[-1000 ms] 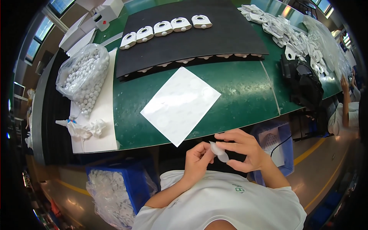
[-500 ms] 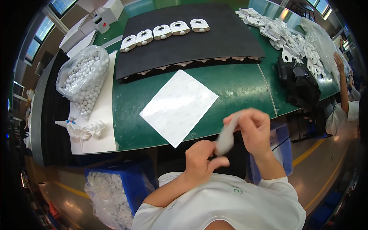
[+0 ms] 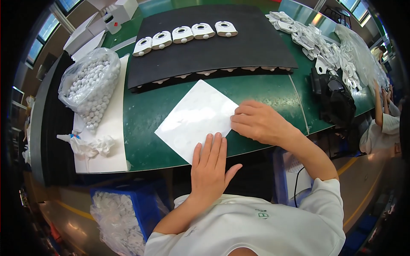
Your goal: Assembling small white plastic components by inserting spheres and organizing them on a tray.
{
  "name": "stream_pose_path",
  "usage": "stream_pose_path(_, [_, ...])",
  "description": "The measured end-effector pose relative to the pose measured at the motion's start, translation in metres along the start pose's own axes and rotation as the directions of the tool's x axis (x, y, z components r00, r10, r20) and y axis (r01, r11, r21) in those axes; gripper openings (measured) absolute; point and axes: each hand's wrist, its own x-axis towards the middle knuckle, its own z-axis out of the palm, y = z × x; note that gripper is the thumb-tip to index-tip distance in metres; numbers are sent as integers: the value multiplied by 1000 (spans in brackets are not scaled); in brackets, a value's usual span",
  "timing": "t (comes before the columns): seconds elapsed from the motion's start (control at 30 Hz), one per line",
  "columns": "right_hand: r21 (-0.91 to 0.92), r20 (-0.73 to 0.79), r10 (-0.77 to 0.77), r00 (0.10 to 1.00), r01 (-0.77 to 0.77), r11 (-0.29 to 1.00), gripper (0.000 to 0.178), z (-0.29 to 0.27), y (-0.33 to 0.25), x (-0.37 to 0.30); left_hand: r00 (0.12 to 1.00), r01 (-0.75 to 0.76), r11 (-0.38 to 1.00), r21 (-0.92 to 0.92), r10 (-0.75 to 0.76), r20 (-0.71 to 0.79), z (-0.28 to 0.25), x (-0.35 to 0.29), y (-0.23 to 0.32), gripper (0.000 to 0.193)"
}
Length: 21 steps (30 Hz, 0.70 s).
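1. Pressing down on a white sheet (image 3: 194, 117), we keep it flat on the green surface (image 3: 141, 115), set cornerwise like a diamond, its near corner close to the surface's front edge.
2. Our left hand (image 3: 211, 170) lies palm down with fingers stretched out and released, the fingertips touching the sheet's near right edge; it grasps nothing.
3. Our right hand (image 3: 258, 121) rests on the sheet's right corner with fingers curled under; we cannot tell whether anything is held in that grip.
4. Just beyond the sheet lies a black mat (image 3: 256, 42), with a row of small white parts peeking out along its near edge.
5. On the far part of the mat we see five white housings (image 3: 183, 33) in a row, each with a round opening.
6. To our left a clear bag of white balls (image 3: 87, 83) sits on a white board (image 3: 113, 141), with a crumpled white rag (image 3: 87, 145) near it.
7. To our right a pile of white parts (image 3: 316, 40) lies on the surface, and a black bag (image 3: 335, 98) sits beside it.
8. Below the surface's edge stands a blue bin (image 3: 141, 205) holding clear bags.
9. At the far right another person's arm (image 3: 380, 106) shows.
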Motion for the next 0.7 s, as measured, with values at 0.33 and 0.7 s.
stream_pose_path(0.33, [814,-242,903,354,-433,388,8,-67,30,-33,990,-117,974,-195,130,52,-33,2,-37,41])
stream_pose_path(0.7, [235,-438,447,780,-380,895,18,-37,-41,-1,972,-233,952,-199,219,-90,-22,0,-29,32])
